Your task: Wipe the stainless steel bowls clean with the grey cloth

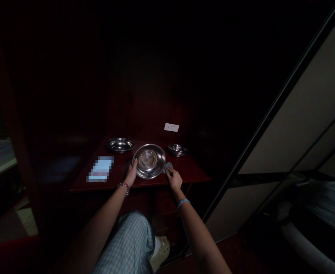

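Observation:
A round stainless steel bowl (148, 161) is tilted up with its hollow side towards me. My left hand (131, 173) is closed on its left rim, thumb on the inner side. At the bowl's lower right edge, my right hand (174, 178) is closed around a grey cloth (167, 167), which is bunched up close to the rim. Behind, to the left, another shiny metal bowl (120, 145) rests on the dark red desk top (138, 183). Smaller metal bowls (177, 150), seemingly nested, sit at the right.
A pixelated bright rectangle (101, 169) lies on the desk's left part. On the back wall is a white socket plate (171, 127). Dark side panels enclose the desk, and a pale sliding door (292, 114) stands at the right. My knee (133, 232) is under the front edge.

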Tool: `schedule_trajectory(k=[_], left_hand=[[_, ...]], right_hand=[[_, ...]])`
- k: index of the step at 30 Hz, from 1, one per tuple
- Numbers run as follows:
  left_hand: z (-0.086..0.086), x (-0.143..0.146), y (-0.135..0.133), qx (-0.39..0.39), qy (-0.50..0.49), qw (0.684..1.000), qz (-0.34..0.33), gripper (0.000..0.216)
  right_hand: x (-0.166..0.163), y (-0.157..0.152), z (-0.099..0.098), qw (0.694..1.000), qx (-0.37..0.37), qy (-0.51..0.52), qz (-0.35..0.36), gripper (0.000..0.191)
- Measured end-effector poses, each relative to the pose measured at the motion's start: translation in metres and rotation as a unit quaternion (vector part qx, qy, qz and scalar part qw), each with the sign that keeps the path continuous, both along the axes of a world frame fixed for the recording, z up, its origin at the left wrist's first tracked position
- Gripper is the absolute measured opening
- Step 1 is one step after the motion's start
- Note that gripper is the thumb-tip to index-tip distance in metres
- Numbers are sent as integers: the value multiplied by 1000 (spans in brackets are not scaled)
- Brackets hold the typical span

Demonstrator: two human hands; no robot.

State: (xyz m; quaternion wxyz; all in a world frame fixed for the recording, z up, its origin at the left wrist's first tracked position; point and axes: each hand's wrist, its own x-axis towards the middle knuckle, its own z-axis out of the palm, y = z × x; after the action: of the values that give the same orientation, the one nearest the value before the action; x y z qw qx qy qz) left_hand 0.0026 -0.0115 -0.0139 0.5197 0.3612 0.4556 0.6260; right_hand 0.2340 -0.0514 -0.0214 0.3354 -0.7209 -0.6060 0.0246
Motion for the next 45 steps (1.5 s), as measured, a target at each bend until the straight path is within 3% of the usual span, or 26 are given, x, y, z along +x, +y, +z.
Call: schedule_trajectory(k=[31, 45], left_hand=[[3, 2, -2, 13, -14, 1000, -3, 43], [5, 2, -4, 9, -10, 1000, -8, 49]], right_hand=[[0, 0, -1, 1000, 8, 1, 0, 34], [-4, -6, 7, 1000, 2, 1, -1, 34]])
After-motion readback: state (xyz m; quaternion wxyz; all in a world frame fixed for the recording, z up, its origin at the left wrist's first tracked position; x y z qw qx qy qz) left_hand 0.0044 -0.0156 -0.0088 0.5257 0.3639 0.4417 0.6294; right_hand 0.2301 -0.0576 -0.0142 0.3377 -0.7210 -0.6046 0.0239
